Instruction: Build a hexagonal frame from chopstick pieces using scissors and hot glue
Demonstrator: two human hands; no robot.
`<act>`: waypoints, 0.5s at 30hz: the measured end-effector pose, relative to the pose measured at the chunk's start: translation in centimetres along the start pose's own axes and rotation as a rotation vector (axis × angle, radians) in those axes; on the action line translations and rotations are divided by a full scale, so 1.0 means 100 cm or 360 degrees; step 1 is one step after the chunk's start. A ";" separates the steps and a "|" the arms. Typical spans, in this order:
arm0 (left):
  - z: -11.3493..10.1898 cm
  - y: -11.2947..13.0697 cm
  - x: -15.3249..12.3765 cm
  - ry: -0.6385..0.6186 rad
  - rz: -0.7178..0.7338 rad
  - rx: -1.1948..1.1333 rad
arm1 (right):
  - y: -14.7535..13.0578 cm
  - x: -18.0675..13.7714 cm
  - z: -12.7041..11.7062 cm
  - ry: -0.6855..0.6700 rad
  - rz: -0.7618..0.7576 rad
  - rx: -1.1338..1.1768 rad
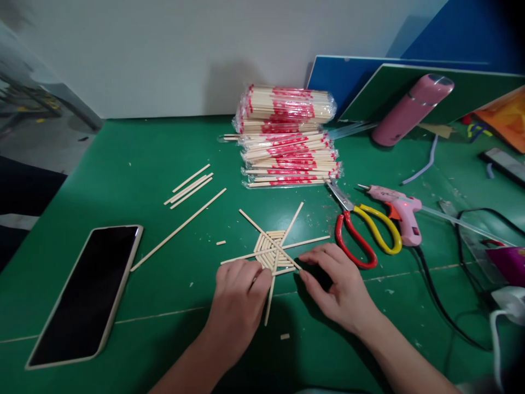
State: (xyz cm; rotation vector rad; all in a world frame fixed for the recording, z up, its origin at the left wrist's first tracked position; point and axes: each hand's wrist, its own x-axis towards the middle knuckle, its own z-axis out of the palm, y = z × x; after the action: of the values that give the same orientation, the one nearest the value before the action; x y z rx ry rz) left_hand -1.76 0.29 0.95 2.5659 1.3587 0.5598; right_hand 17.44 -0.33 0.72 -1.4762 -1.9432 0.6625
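Observation:
A star-like piece of crossed chopsticks (283, 250) lies on the green table, with short lengths of stick laid in angled rows at its middle. My left hand (241, 293) is closed at its near left edge, thumb and fingers pressed together on the sticks; its fingertips are partly hidden. On the right side, the thumb and forefinger of my right hand (334, 284) are on either side of the end of a slanting chopstick (291, 259). Just beyond that hand lie scissors (353, 210) with one red and one yellow handle, blades apart.
Wrapped chopsticks (291, 158) are piled at the back. Loose cut sticks (191, 189) and a long stick (180, 228) lie left, beside a phone (86, 295). At right are a pink glue gun (400, 208), its black cord (441, 306) and a pink bottle (412, 109).

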 end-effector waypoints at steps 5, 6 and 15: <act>0.002 -0.004 0.001 -0.0039 0.0036 0.0010 | 0.000 0.001 -0.001 -0.0050 0.0019 -0.0046; 0.002 -0.005 0.001 -0.0043 0.0035 0.0016 | 0.000 0.002 0.000 -0.0062 0.0020 -0.0057; 0.004 -0.007 0.001 -0.0025 0.0039 0.0039 | 0.004 0.002 0.002 -0.0110 0.0043 -0.0131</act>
State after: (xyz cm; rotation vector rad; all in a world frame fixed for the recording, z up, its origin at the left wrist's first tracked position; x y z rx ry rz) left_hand -2.10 0.82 0.38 2.6042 1.3391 0.5290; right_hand 17.49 -0.03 0.29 -1.5503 -2.0279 0.6605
